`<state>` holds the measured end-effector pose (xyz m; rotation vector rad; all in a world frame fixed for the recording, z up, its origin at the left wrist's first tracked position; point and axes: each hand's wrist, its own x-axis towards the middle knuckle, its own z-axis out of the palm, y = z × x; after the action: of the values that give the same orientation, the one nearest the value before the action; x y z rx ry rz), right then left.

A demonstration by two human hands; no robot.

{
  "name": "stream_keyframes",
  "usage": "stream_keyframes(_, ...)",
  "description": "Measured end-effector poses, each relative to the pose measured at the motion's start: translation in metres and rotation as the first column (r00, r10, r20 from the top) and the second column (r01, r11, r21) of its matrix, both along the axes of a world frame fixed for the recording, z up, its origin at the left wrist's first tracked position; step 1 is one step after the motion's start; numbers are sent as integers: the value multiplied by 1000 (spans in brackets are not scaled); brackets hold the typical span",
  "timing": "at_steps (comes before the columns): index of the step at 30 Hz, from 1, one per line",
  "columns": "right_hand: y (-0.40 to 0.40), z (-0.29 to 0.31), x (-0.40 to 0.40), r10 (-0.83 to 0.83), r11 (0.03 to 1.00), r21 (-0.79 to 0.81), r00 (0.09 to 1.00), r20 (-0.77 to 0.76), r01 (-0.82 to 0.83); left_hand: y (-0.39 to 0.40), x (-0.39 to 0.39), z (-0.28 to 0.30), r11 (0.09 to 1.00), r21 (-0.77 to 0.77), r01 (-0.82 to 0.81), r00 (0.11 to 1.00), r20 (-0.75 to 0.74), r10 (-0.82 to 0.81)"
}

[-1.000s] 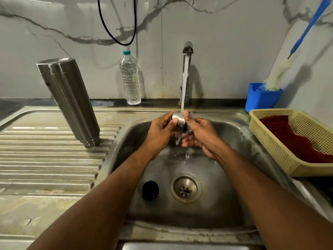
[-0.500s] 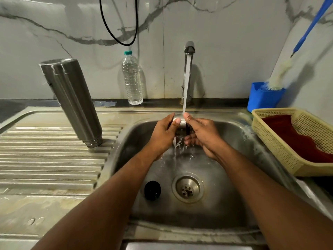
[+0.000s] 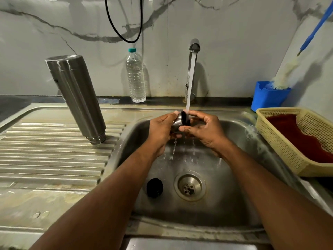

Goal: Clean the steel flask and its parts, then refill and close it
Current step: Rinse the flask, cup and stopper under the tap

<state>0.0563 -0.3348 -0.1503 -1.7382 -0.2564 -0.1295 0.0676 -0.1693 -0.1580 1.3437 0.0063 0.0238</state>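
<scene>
My left hand [image 3: 160,130] and right hand [image 3: 205,130] both grip the cap [image 3: 181,121] under the tap [image 3: 194,46]; fingers hide most of it.

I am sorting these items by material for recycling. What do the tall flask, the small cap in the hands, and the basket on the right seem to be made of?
Flask: brushed stainless steel, judging by its grey sheen and long streaked reflections.
Cap: a steel shell with a dark inside, probably plastic or rubber; water blurs it.
Basket: matte beige plastic, moulded with many small holes.
</scene>
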Motion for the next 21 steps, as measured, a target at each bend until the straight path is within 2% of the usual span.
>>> stream_keyframes(3, 1, -1, 1, -8, 999, -31, 999, 46, 10, 2, 1, 3, 998, -65, 2, 997, -74, -7)
stream_keyframes(9, 3, -1, 4, 6, 985, 171, 995, -99, 11, 5, 4, 0, 994, -93, 53, 996, -63, -59)
stream_keyframes(12, 5, -1, 5, -74, 990, 112, 995, -60, 80, 4, 3, 1, 985, -111, 134, 989, -44, -140)
stream_keyframes(14, 6, -3, 7, -157, 987, 24, 987, 19, 157, 3, 1, 2, 984, -73, 165, 985, -36, -168)
stream_keyframes(16, 4, -5, 10, -210, 978, 19, 976, 54, 209, 3, 1, -1, 982, 5, 191, 981, -22, -191)
stream_keyframes(18, 1, -4, 12, -237, 968, 80, 971, 0, 236, 5, 4, -5, 978, 79, 194, 981, -16, -194)
stream_keyframes(21, -1, -1, 10, -199, 961, 169, 973, -117, 217, 8, 6, -7, 982, 71, 172, 985, -7, -172)
